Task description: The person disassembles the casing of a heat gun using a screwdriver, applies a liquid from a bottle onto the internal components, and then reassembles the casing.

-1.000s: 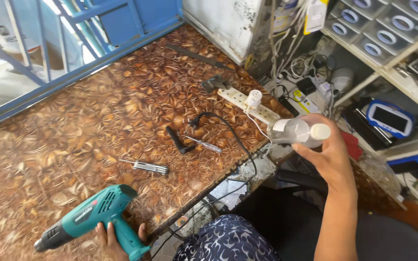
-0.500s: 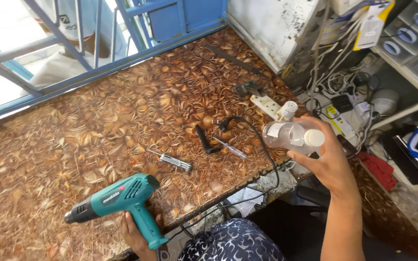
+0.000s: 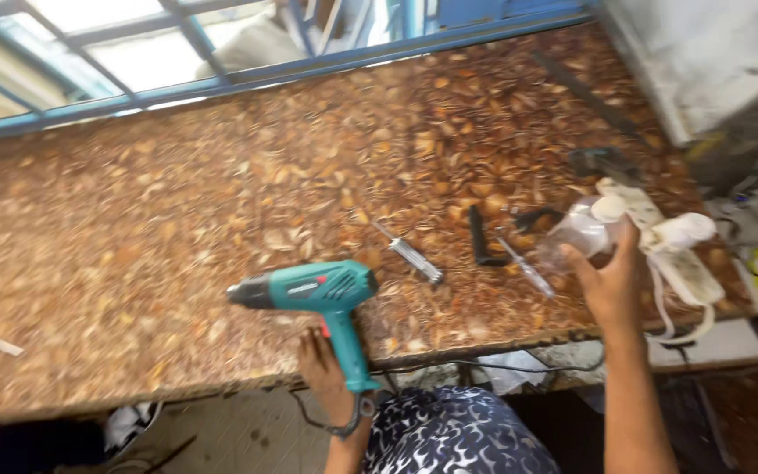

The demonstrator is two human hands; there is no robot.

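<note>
Fingers of the right hand (image 3: 611,285) curl around a small clear plastic bottle (image 3: 576,233) with a white cap, holding it just above the right part of the brown speckled surface (image 3: 177,219). Left hand (image 3: 319,364) fingers wrap the handle of a teal heat gun (image 3: 313,294), which lies on its side at the near edge, nozzle pointing left. Between the two hands lie a small screwdriver (image 3: 410,254), a black tool (image 3: 480,237) and a second thin screwdriver (image 3: 526,268). Just right of the bottle sits a white power strip (image 3: 677,259) with a white plug on it. Blue window bars (image 3: 265,75) run along the far edge.
</note>
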